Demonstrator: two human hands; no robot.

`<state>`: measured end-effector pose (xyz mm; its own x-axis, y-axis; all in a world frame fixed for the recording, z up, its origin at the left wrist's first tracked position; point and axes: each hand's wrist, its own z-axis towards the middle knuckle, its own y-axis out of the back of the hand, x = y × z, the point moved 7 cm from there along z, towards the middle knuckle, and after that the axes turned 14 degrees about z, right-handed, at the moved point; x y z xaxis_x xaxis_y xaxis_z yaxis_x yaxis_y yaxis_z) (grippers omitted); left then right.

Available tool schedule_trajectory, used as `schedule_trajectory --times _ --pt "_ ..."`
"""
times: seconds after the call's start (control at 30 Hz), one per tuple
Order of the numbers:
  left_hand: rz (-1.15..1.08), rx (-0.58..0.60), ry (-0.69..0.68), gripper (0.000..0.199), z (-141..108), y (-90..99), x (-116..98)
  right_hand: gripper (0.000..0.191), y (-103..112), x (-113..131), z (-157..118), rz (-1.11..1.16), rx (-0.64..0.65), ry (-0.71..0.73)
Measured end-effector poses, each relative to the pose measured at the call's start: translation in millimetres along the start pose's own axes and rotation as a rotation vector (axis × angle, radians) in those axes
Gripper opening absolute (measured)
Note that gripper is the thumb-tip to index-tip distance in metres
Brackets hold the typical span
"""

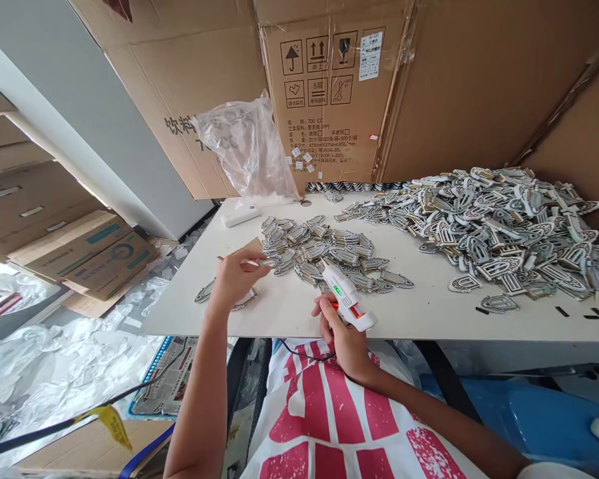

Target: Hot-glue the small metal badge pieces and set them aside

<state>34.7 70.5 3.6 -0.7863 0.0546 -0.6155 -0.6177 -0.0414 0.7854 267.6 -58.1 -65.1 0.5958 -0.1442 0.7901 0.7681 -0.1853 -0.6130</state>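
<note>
My right hand [342, 332] is wrapped around the handle of a white hot glue gun [347, 296] with an orange trigger. Its nozzle points up and left, toward a pile of grey pointed oval pieces [309, 246]. At the left side of that pile, my left hand [237, 276] pinches a small grey-white piece [268, 263] between thumb and fingers; its exact shape is partly hidden. Beside and under the left wrist lie a few more oval pieces [206, 291].
A large heap of grey and white pieces [489, 226] covers the table's right side. Behind stand a cardboard box wall [324, 133] and a clear plastic bag [249, 146]. A white object [240, 215] lies at the back left. Small black strips [562, 311] lie at right.
</note>
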Motion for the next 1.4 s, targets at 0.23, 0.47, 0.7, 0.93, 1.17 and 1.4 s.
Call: schedule_trajectory --times 0.23,0.47,0.7,0.93,1.17,1.4 --pt "-0.474 0.049 -0.039 0.032 -5.7 -21.0 -30.1 0.042 -2.8 1.2 -0.6 -0.027 0.043 -0.022" --pt "-0.495 0.115 -0.056 0.043 -20.6 -30.3 -51.1 0.049 -7.3 5.9 -1.7 -0.074 0.058 -0.042" --pt "-0.532 0.082 -0.064 0.028 -36.7 -28.3 -70.2 0.053 -15.4 10.9 -6.5 -0.066 0.081 -0.101" --pt "-0.479 0.106 -0.056 0.026 -45.9 -27.7 -77.5 0.054 -12.7 12.0 -6.5 -0.071 0.058 -0.088" --pt "-0.507 0.112 -0.047 0.027 -50.0 -27.1 -79.4 0.057 -9.3 8.3 -5.1 -0.05 0.03 -0.093" --pt "-0.522 0.113 -0.062 0.028 -53.4 -24.1 -82.0 0.06 -10.1 9.5 -5.7 -0.056 0.034 -0.123"
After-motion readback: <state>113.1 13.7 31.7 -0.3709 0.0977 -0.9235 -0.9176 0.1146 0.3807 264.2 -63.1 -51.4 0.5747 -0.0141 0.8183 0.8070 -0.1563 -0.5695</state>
